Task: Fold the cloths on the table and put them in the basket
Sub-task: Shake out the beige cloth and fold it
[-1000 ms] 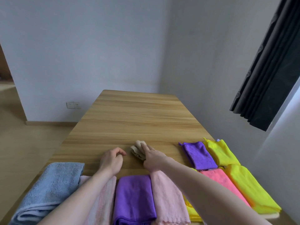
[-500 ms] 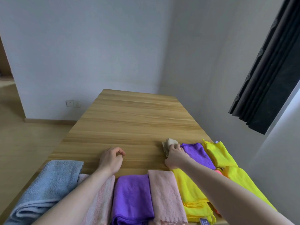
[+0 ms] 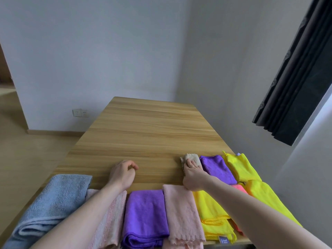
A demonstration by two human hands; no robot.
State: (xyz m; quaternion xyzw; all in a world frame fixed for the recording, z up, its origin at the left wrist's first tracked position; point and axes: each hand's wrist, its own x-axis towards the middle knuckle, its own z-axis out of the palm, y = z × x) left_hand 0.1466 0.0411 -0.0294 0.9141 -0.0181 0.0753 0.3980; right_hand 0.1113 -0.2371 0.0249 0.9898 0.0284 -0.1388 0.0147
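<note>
A long wood table [image 3: 147,133] w/ pale brown stripes in the grain fills the middle of the view. The right hand [image 3: 193,175] rests on a small beige cloth [image 3: 192,158], fingers laid over it & pressing it down on the table; the cloth is folded into a little thick lump, fuzzy like a towel. It sits just left of a small purple cloth [image 3: 218,168], soft & fluffy, folded to a neat rectangle. Next to that is a yellow cloth [image 3: 239,167], smooth & thin, w/ a tiny loop at its far corner. The left hand [image 3: 123,174] rests on the bare wood w/ fingers loosely curled, holding nothing. Along the near edge lie more folded cloths side by side: a thick blue towel [image 3: 52,203] w/ a bumpy, loopy feel at the far left, a pale pink towel [image 3: 111,218] partly under the left arm, a big purple cloth [image 3: 145,216] that looks plush, a pink cloth [image 3: 181,212] w/ a wavy cut edge, & a long yellow cloth [image 3: 213,218] w/ a stitched hem & a small tag. A bit of bright pink cloth [image 3: 239,188] peeks out under the right arm, beside one more yellow piece [image 3: 264,198]. No basket can be seen. A dark pleated curtain [image 3: 294,72] hangs at the right.
</note>
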